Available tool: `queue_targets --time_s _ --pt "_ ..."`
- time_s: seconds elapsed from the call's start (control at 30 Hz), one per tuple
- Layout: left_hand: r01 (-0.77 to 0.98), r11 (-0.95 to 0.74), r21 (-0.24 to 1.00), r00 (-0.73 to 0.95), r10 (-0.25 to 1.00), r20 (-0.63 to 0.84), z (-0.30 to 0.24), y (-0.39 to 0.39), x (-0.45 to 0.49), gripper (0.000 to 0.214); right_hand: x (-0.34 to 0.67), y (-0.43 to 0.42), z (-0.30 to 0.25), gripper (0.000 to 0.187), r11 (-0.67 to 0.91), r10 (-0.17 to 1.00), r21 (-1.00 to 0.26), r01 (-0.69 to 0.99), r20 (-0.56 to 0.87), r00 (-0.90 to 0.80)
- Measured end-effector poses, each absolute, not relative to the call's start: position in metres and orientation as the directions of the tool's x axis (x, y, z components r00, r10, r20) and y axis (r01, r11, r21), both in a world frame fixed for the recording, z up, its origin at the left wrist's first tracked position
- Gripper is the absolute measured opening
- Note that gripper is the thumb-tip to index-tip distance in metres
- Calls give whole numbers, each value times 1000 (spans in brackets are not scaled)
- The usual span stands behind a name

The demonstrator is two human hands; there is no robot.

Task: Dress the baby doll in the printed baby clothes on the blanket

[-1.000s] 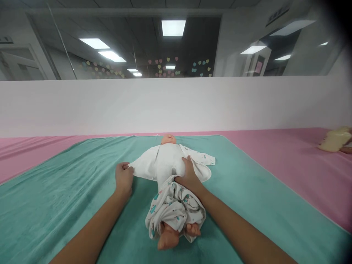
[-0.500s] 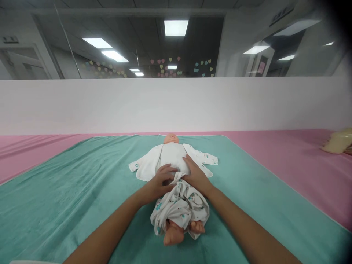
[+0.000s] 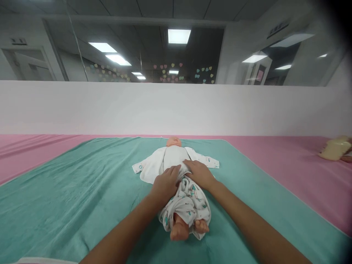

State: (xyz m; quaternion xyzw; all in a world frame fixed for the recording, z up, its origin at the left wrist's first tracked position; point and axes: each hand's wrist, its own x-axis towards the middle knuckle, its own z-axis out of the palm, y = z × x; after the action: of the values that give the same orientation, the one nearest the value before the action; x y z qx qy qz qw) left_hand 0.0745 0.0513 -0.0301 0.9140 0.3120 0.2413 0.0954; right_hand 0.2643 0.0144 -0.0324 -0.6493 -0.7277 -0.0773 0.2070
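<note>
A baby doll (image 3: pixel 174 142) lies on its back with its head at the far end. Its white shirt (image 3: pixel 173 157) is spread, the sleeves out to both sides. Patterned pants (image 3: pixel 189 200) are bunched round the legs, and both feet stick out at the near end. At the left of the waist my left hand (image 3: pixel 166 185) is closed on the pants' top edge, fingertips over the shirt; its thumb is mostly hidden. My right hand (image 3: pixel 201 173) grips the waistband on the other side, its fingers resting on the belly.
A green cloth (image 3: pixel 96 194) lies under the doll, over a pink cover (image 3: pixel 297 165). At the far right is a pale yellow object (image 3: pixel 334 148), partly cut off. Behind stands a white wall (image 3: pixel 165 108) with a reflective pane above. A pale rim (image 3: pixel 44 260) shows at bottom left.
My left hand has moved inward and its fingers have come together over the waist. My right hand stays at the waistband. The pants look slightly shifted, and the view has tilted a little.
</note>
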Motion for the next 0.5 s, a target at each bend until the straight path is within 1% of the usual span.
queue_targets --time_s 0.1,0.17,0.23,0.3,0.37,0.43,0.5 --pt "492 -802 340 696 596 400 -39 59 80 58 266 23 -20 35 95 923 -47 994 379 -70" --pt "489 -787 376 682 614 397 -45 65 83 62 268 30 -13 29 93 931 18 995 354 -94" --pt "517 -741 428 641 667 380 -49 70 85 64 269 37 -11 24 114 927 50 992 355 -125" --pt "547 -702 455 594 709 379 -48 73 86 63 270 43 -14 23 128 915 49 990 379 -137" --pt "576 -683 450 560 730 391 -44 74 85 59 271 48 -22 24 153 887 -19 988 443 -129" --pt "595 -675 436 547 738 397 -40 75 82 56 273 53 -33 26 182 846 -167 969 528 -68" --pt "602 -679 420 546 734 404 -36 77 80 56 276 57 -45 31 220 812 -324 920 583 11"
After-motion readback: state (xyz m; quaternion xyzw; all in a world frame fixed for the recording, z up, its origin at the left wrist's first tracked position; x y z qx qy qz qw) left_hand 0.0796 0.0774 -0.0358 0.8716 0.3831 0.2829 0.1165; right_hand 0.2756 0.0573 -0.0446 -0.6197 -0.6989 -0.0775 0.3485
